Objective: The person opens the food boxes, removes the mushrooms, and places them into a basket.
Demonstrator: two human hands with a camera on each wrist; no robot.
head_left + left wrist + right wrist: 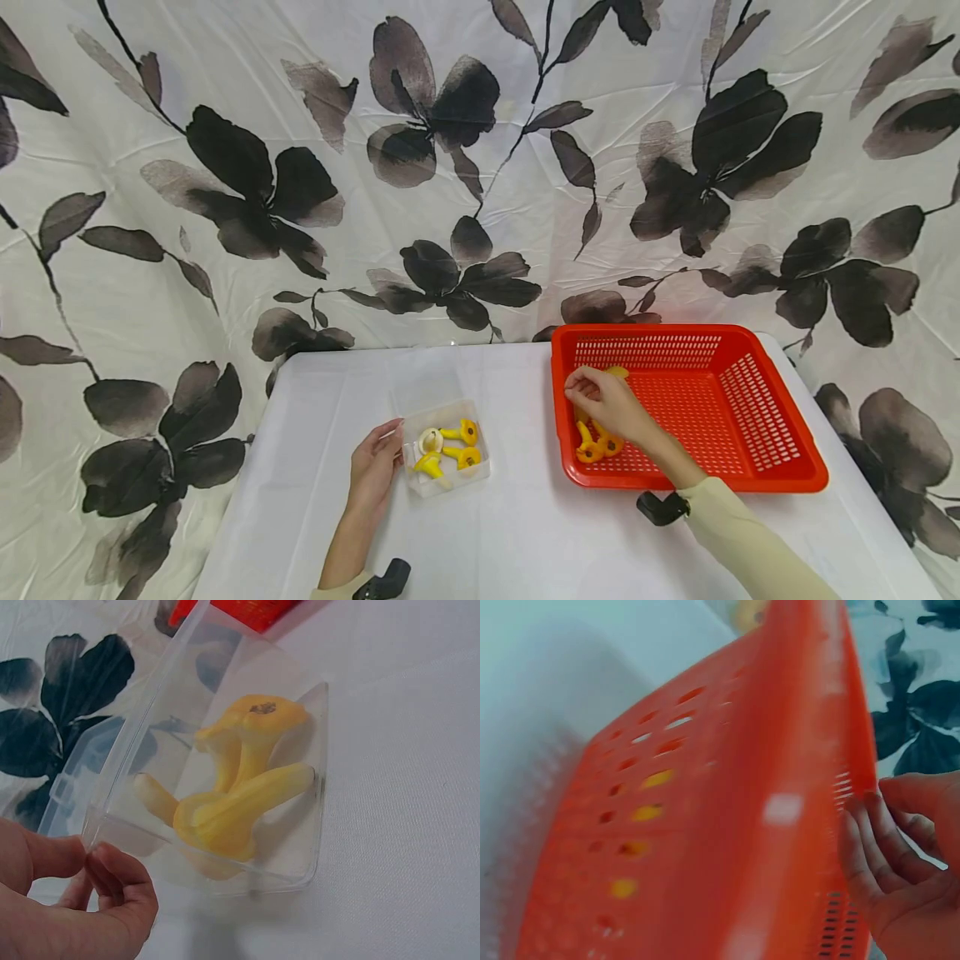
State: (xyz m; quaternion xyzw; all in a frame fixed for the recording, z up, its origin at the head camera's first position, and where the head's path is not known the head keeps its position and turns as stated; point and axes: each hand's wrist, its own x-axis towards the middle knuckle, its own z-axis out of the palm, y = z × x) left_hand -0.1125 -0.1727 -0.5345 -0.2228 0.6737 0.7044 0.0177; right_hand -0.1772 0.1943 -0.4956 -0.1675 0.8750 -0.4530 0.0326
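Observation:
My left hand [375, 467] pinches the left side of a clear plastic box [450, 490] between thumb and fingers; the left wrist view shows this grip at the rim. Several yellow mushroom-shaped pieces [247, 810] lie inside, one with a pale round face [431, 440]. My right hand [606, 402] hovers at the left end of a red plastic basket [780, 433], its fingers loosely bent. Nothing shows between those fingers in the right wrist view. Beneath and beside it, more yellow mushroom-shaped pieces [588, 448] lie in the basket, partly hidden by the hand.
The box's clear lid [64, 799] hangs off its far side. Both containers stand on a white-covered table [300, 433], with a gap of cloth between them. Behind the table hangs a white cloth with dark flowers [457, 283].

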